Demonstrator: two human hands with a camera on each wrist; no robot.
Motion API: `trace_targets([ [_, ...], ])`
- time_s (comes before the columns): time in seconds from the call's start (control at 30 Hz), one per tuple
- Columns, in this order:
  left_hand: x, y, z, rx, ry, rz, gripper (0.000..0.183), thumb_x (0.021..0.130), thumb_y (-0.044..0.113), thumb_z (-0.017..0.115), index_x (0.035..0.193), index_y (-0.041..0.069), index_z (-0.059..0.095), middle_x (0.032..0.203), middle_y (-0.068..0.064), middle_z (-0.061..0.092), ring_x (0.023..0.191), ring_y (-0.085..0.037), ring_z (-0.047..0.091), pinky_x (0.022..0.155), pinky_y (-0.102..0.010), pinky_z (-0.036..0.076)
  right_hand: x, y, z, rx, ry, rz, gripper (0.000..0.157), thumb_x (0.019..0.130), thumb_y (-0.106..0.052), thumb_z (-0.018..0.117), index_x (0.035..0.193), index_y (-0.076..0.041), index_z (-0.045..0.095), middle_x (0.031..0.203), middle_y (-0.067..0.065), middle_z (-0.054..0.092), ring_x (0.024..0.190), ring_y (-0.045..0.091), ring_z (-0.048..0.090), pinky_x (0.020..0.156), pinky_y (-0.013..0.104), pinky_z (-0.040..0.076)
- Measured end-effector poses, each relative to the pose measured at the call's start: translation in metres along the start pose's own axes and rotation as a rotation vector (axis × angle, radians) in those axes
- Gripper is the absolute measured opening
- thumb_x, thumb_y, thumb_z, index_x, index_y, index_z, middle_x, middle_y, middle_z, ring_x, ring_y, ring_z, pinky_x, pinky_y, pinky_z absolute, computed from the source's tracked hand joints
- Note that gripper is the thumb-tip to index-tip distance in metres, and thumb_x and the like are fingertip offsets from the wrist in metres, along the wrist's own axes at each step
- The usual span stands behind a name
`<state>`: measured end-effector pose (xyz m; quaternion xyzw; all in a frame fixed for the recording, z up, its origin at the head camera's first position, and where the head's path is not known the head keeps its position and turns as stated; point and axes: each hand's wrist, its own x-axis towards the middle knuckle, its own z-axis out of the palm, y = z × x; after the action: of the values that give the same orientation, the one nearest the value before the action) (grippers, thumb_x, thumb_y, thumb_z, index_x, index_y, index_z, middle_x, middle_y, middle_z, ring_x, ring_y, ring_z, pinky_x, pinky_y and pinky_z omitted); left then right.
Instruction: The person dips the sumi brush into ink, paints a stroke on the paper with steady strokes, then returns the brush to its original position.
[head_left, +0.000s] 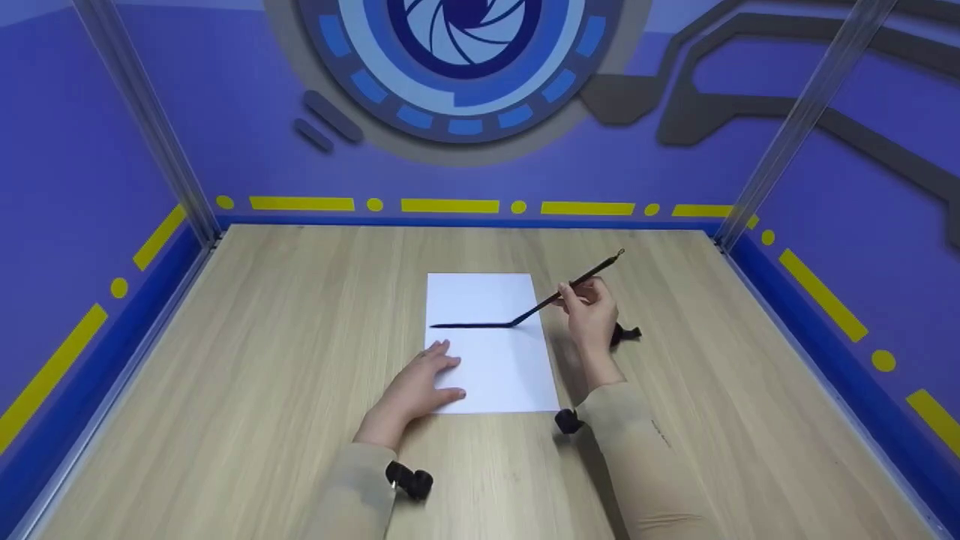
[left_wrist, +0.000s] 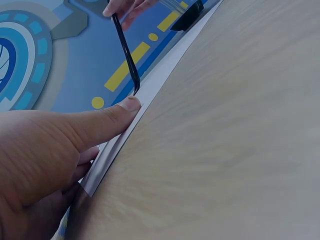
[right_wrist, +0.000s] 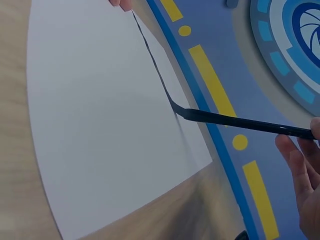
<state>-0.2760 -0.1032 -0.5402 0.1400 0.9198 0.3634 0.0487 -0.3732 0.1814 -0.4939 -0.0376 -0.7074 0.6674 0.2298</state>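
A white sheet of paper (head_left: 495, 375) lies on the table, with a thin black stroke (head_left: 469, 325) running across it from near its left edge. My right hand (head_left: 594, 311) pinches a slim black writing brush (head_left: 564, 291) by its handle, tilted up to the right, a hanging loop at its top end. In the right wrist view the dark brush tip (right_wrist: 177, 109) touches the paper at the stroke's right end. My left hand (head_left: 420, 379) rests on the paper's lower left edge, fingers spread. In the left wrist view its thumb (left_wrist: 112, 117) lies along the sheet.
The wooden tabletop (head_left: 300, 337) surrounds the paper. Blue printed panels (head_left: 465, 176) with yellow marks stand behind and at both sides, with clear corner posts (head_left: 154, 120). Black wrist-worn devices (head_left: 410, 480) sit at both sleeves.
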Motion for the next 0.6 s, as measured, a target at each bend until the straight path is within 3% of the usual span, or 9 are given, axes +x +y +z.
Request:
trace_targets([
  [0.13, 0.0002, 0.0002, -0.0001, 0.008, 0.001, -0.002, 0.059, 0.092, 0.029, 0.078, 0.143, 0.006, 0.059, 0.168, -0.012, 0.034, 0.159, -0.032, 0.026, 0.129, -0.053, 0.027, 0.0008, 0.0012, -0.0013, -0.013, 0.007, -0.024, 0.020, 0.092, -0.007, 0.076, 0.098, 0.007, 0.063, 0.090, 0.017, 0.075, 0.066, 0.011, 0.076, 0.063, 0.018, 0.060],
  [0.4, -0.0003, 0.0008, -0.0001, 0.014, 0.003, -0.004, 0.059, 0.092, 0.030, 0.077, 0.143, 0.007, 0.059, 0.168, -0.012, 0.034, 0.159, -0.033, 0.026, 0.129, -0.052, 0.026, -0.0008, -0.0034, -0.0035, -0.042, 0.002, -0.070, 0.013, 0.093, -0.004, 0.074, 0.095, 0.002, 0.063, 0.086, 0.009, 0.073, 0.079, 0.038, 0.078, 0.064, 0.018, 0.061],
  [0.6, -0.0001, 0.0011, 0.0004, 0.013, 0.002, -0.010, 0.059, 0.092, 0.030, 0.077, 0.143, 0.007, 0.059, 0.168, -0.012, 0.034, 0.159, -0.032, 0.026, 0.130, -0.052, 0.026, -0.0002, -0.0049, -0.0049, -0.063, 0.005, -0.074, 0.011, 0.093, -0.004, 0.074, 0.094, 0.001, 0.064, 0.088, 0.014, 0.075, 0.071, 0.023, 0.077, 0.064, 0.019, 0.061],
])
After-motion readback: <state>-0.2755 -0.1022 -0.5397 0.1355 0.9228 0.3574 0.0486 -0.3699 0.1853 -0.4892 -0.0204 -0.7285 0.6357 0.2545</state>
